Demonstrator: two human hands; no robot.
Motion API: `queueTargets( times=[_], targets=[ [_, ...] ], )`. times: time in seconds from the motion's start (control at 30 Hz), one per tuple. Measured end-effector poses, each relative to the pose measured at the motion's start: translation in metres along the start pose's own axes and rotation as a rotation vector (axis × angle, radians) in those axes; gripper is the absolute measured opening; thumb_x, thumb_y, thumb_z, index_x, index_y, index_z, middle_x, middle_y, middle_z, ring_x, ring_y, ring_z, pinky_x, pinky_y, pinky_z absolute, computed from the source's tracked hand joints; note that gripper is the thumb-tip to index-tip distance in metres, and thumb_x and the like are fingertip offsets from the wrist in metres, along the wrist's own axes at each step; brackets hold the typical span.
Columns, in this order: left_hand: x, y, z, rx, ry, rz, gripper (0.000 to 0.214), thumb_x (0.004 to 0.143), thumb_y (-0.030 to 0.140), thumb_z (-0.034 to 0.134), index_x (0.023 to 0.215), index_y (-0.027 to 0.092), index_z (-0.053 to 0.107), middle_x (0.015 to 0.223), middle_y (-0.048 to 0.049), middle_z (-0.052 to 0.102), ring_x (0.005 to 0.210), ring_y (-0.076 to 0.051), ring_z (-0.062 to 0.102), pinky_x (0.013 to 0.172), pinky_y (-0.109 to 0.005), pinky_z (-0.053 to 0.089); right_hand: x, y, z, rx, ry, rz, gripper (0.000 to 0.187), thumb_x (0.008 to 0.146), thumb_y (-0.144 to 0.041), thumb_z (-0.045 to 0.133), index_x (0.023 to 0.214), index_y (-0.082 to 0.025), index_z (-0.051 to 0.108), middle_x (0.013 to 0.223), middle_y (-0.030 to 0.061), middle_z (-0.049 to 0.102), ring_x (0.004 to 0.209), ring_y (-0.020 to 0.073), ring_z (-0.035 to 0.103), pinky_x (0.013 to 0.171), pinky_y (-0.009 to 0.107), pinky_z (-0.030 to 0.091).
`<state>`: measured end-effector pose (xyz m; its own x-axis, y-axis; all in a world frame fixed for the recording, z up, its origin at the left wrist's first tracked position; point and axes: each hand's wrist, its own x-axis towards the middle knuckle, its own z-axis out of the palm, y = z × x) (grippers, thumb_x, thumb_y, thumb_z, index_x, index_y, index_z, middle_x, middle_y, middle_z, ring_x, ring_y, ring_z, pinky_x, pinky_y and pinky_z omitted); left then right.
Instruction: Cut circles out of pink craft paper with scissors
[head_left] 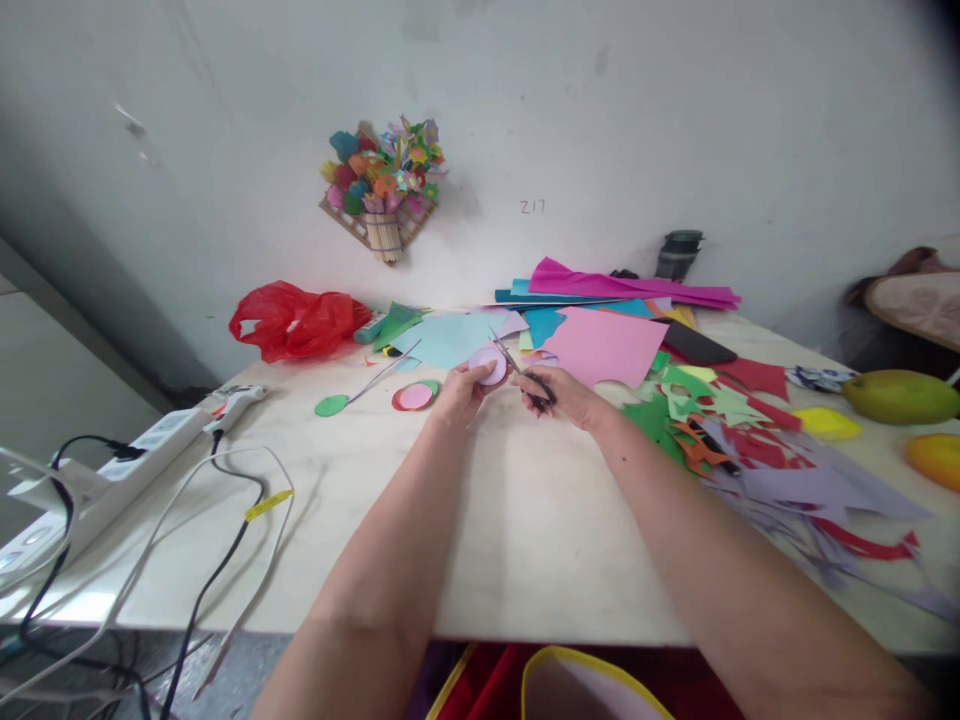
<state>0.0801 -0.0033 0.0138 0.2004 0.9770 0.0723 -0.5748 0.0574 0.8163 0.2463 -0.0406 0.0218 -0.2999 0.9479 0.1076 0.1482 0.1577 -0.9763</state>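
So the left hand (459,393) has a lilac paper disc (487,366) pinched in its grip over the bench (525,520), right hand (568,392) has its grip round black-handled scissors (542,389), blades right by the disc.

Forearms (390,540) bare; small mole (625,459) on right one. Red garment (495,692), yellow edging (600,665).

scissor handles (545,388) partly hidden by right hand (568,393), power strip (161,440) cut off at left edge
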Motion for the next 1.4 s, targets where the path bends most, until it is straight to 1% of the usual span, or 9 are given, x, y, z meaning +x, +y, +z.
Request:
queueTargets(
  times=[0.13, 0.27, 0.53, 0.73, 0.9, 1.0, 1.2, 1.3, 1.4],
  targets=[
    [-0.001, 0.0, -0.002, 0.007, -0.053, -0.034, 0.014, 0.065, 0.008, 0.071, 0.078, 0.007, 0.069, 0.077, -0.0091, 0.072, 0.07, -0.016, 0.068, 0.076, -0.027, 0.055, -0.001, -0.003, -0.003, -0.059, 0.001, 0.02, 0.034, 0.075, -0.048, 0.064, 0.067, -0.018, 0.049, 0.055, -0.0005, 0.056, 0.04, 0.0074, 0.049, 0.033, 0.018, 0.026],
    [0.0, -0.001, -0.005, 0.009, -0.079, -0.062, 0.015, 0.065, 0.006, 0.07, 0.079, 0.006, 0.069, 0.082, -0.01, 0.073, 0.073, -0.016, 0.068, 0.076, -0.026, 0.054, -0.003, -0.004, -0.005, -0.106, -0.013, 0.0, 0.032, 0.075, -0.045, 0.065, 0.069, -0.018, 0.05, 0.054, -0.0014, 0.056, 0.04, 0.0077, 0.049, 0.033, 0.018, 0.026],
    [0.001, -0.002, -0.007, 0.006, -0.092, -0.069, 0.015, 0.066, 0.006, 0.07, 0.08, 0.006, 0.069, 0.084, -0.0102, 0.072, 0.076, -0.016, 0.068, 0.082, -0.029, 0.052, -0.003, -0.003, -0.006, -0.119, -0.017, -0.016, 0.032, 0.075, -0.045, 0.067, 0.07, -0.018, 0.05, 0.055, -0.0017, 0.056, 0.041, 0.0075, 0.049, 0.034, 0.018, 0.027],
    [0.001, -0.002, -0.008, 0.014, -0.094, -0.089, 0.016, 0.066, 0.007, 0.071, 0.082, 0.007, 0.069, 0.084, -0.011, 0.073, 0.081, -0.019, 0.069, 0.086, -0.032, 0.052, -0.003, -0.004, -0.007, -0.125, -0.017, -0.008, 0.034, 0.074, -0.046, 0.067, 0.067, -0.019, 0.049, 0.054, -0.0016, 0.056, 0.041, 0.0075, 0.049, 0.035, 0.018, 0.028],
    [0.0, -0.001, -0.007, 0.029, -0.119, -0.091, 0.016, 0.066, 0.008, 0.071, 0.082, 0.006, 0.07, 0.085, -0.0122, 0.073, 0.081, -0.02, 0.07, 0.084, -0.03, 0.053, -0.004, -0.007, -0.007, -0.134, -0.009, -0.003, 0.034, 0.072, -0.047, 0.068, 0.067, -0.019, 0.05, 0.053, -0.002, 0.054, 0.041, 0.0076, 0.048, 0.035, 0.019, 0.027],
    [-0.001, 0.0, -0.007, 0.041, -0.116, -0.094, 0.016, 0.067, 0.009, 0.071, 0.082, 0.007, 0.07, 0.085, -0.0122, 0.073, 0.08, -0.02, 0.07, 0.082, -0.03, 0.054, -0.004, -0.006, -0.008, -0.126, -0.014, -0.009, 0.031, 0.073, -0.044, 0.068, 0.067, -0.018, 0.05, 0.053, -0.002, 0.054, 0.041, 0.0077, 0.047, 0.035, 0.019, 0.027],
    [-0.001, 0.0, -0.007, 0.039, -0.095, -0.101, 0.016, 0.066, 0.007, 0.071, 0.082, 0.007, 0.069, 0.085, -0.0132, 0.073, 0.082, -0.023, 0.07, 0.087, -0.034, 0.054, -0.002, -0.001, -0.011, -0.088, -0.022, -0.03, 0.025, 0.074, -0.037, 0.067, 0.068, -0.018, 0.052, 0.051, -0.0025, 0.053, 0.041, 0.0081, 0.047, 0.034, 0.019, 0.028],
    [-0.001, 0.0, -0.007, 0.042, -0.106, -0.096, 0.017, 0.066, 0.008, 0.07, 0.083, 0.007, 0.069, 0.088, -0.0135, 0.074, 0.086, -0.024, 0.07, 0.088, -0.036, 0.054, -0.002, -0.002, -0.01, -0.093, -0.013, -0.027, 0.026, 0.073, -0.039, 0.068, 0.069, -0.018, 0.053, 0.05, -0.003, 0.053, 0.04, 0.0077, 0.046, 0.034, 0.019, 0.029],
    [-0.002, 0.001, -0.007, 0.05, -0.117, -0.093, 0.017, 0.067, 0.008, 0.069, 0.083, 0.007, 0.069, 0.089, -0.0139, 0.074, 0.088, -0.024, 0.07, 0.088, -0.036, 0.054, -0.003, -0.004, -0.009, -0.107, -0.01, -0.022, 0.03, 0.071, -0.042, 0.07, 0.068, -0.018, 0.053, 0.05, -0.0028, 0.053, 0.039, 0.0073, 0.046, 0.033, 0.018, 0.027]
  ],
)
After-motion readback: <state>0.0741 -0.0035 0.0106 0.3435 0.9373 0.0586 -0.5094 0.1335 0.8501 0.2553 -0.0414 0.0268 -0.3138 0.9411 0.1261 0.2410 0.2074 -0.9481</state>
